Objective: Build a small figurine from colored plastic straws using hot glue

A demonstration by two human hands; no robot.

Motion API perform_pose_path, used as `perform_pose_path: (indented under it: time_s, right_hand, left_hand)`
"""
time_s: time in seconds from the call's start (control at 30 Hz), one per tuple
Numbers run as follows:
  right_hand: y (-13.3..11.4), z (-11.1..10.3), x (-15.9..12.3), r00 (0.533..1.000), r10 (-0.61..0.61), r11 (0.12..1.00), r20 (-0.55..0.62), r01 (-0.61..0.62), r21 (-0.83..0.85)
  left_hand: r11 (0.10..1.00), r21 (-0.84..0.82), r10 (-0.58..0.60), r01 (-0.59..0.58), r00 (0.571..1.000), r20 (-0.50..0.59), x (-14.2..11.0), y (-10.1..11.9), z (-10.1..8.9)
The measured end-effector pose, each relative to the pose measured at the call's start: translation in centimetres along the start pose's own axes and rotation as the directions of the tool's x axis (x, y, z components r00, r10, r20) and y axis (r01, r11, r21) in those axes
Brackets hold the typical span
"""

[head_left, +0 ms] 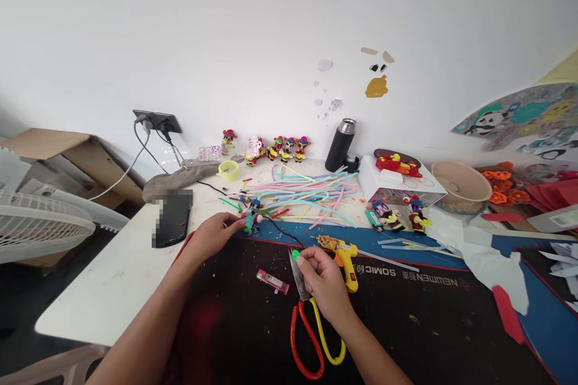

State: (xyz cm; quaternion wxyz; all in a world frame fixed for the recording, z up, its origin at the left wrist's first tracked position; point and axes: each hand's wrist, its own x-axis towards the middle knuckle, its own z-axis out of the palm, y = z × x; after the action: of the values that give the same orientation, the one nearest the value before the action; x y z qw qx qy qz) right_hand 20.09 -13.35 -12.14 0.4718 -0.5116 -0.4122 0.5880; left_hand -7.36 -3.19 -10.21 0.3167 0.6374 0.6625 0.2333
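Note:
At the blue strip along the mat's far side, my left hand (pixel 217 236) has its fingertips closed on the edge of a small figurine (pixel 251 216) in teal and dark blue. My right hand (pixel 324 281) pinches a small bright green piece (pixel 295 255) between thumb and forefinger. Under that hand lie scissors (pixel 308 332) with one red and one yellow handle, the blades partly covered by my fingers. Just right of the hand rests a yellow glue gun (pixel 347 264) with a glue stick in its back. A pink lighter (pixel 273 282) lies between my forearms.
Pastel fuzzy stems (pixel 307 189) are heaped behind the figurine. Several finished figurines (pixel 289 149) stand along the wall beside a black thermos (pixel 341 144). A phone (pixel 174 219) and a tape roll (pixel 229 170) lie left; a white box (pixel 401 183) and bowl (pixel 460 180) stand right.

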Motion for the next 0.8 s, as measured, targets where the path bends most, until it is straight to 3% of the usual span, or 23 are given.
perform_pose_path:
  time_s: [0.3,0.47,0.57,0.63,0.73,0.8]
  right_hand:
    - [0.2,0.1,0.0,1.0,-0.004,1.0,0.0,0.004,-0.009]
    - [0.6,0.0,0.0,1.0,-0.01,1.0,0.008,0.01,-0.001]
    - [0.7,0.0,0.0,1.0,-0.013,1.0,0.007,0.013,-0.003]
    - [0.6,0.0,0.0,1.0,-0.014,1.0,0.005,0.014,-0.006]
    - [0.5,0.0,0.0,1.0,-0.003,1.0,0.007,0.003,-0.001]
    - [0.4,0.1,0.0,1.0,0.006,1.0,0.007,-0.006,0.004]
  left_hand:
    - [0.997,0.059,-0.046,0.045,0.999,0.009,1.1,0.6,0.9]
    - [0.992,-0.077,-0.094,0.095,0.995,0.024,0.9,0.5,0.2]
    - [0.956,-0.263,-0.12,0.127,0.992,0.044,0.3,0.3,-0.2]
    - [0.861,-0.486,-0.129,0.146,0.989,0.069,-0.2,0.3,-0.1]
    - [0.571,-0.805,-0.146,0.164,0.985,0.097,-0.8,0.9,0.6]
    - [0.387,-0.908,-0.145,0.161,0.983,0.113,-1.0,1.8,1.3]
